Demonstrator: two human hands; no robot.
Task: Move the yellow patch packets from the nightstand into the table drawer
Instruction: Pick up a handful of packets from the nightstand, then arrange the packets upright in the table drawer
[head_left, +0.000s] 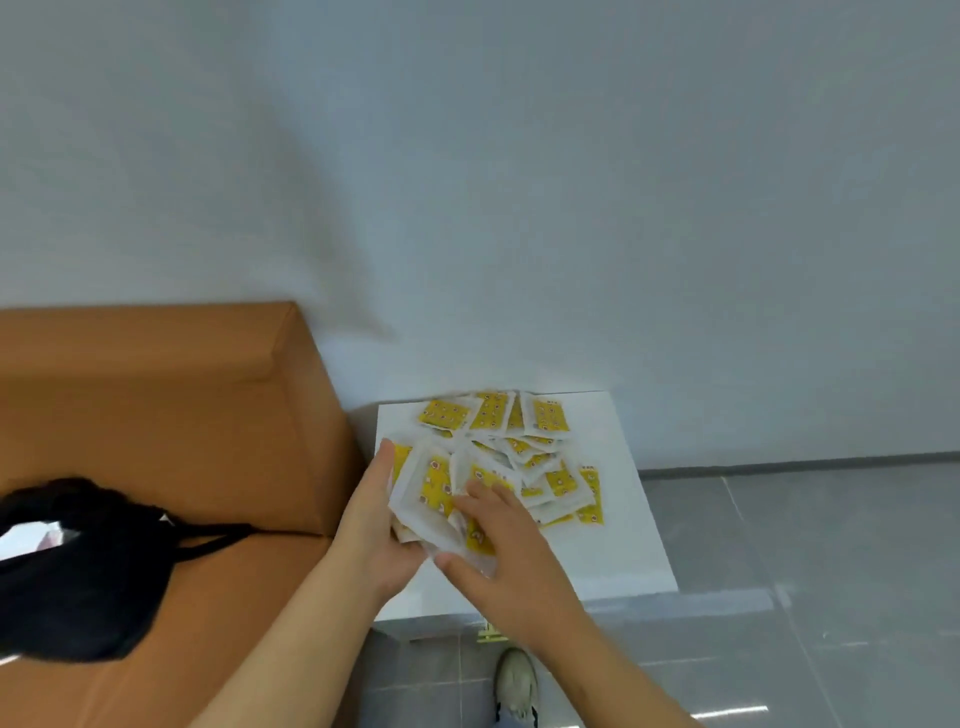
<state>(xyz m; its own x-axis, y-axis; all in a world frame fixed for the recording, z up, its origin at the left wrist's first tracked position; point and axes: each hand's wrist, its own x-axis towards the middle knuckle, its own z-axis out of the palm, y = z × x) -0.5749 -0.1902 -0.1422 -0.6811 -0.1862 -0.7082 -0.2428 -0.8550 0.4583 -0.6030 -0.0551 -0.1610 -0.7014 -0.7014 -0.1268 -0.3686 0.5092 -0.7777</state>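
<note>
Several yellow patch packets (540, 415) with white borders lie scattered over the white nightstand top (623, 540). My left hand (371, 525) holds a bunch of packets (434, 483) from the left side, fingers under them and thumb along their edge. My right hand (498, 545) rests on the same bunch from the right, fingers spread over the packets and thumb at their near edge. The table drawer is not in view.
An orange-brown bed frame (182, 415) stands left of the nightstand, with a black bag (83, 571) lying on it. A white wall rises behind. Grey tiled floor (805, 571) lies to the right, and my shoe (515, 680) shows below the nightstand.
</note>
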